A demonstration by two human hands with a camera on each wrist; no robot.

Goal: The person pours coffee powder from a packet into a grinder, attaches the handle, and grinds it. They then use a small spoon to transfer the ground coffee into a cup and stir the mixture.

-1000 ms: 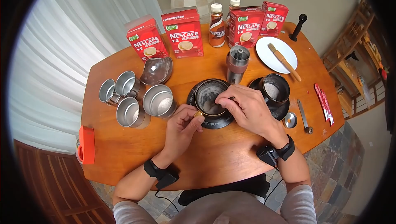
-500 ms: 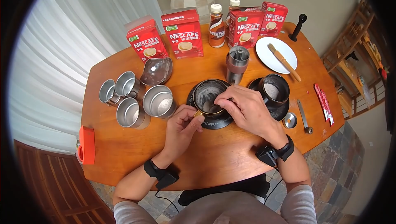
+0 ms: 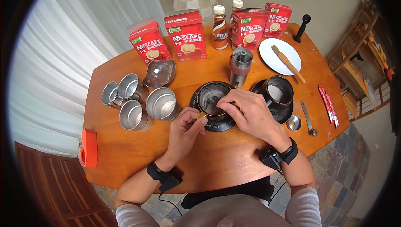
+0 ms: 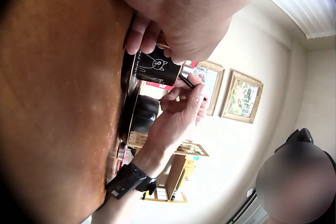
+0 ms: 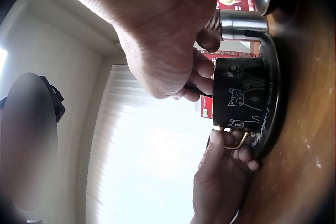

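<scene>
A black cup with white cat drawings stands on a black saucer in the head view, with greyish contents inside. My left hand pinches the cup's gold handle between thumb and fingers. Over the cup's right rim, my right hand holds a slim black utensil in its fingers. The utensil slants down into the cup mouth, its lower end hidden there. The right wrist view shows the cat cup upright, with the right hand above its rim.
Several steel cups and a brown bowl stand left. Behind are a steel grinder, red Nescafe boxes and bottles. Rightward sit another black cup, a plate with a brush, and red sachets.
The head view has tilted slightly, so the far things sit a little lower. Both hands keep nearly the same places at the cup. Its contents look slightly different inside.
</scene>
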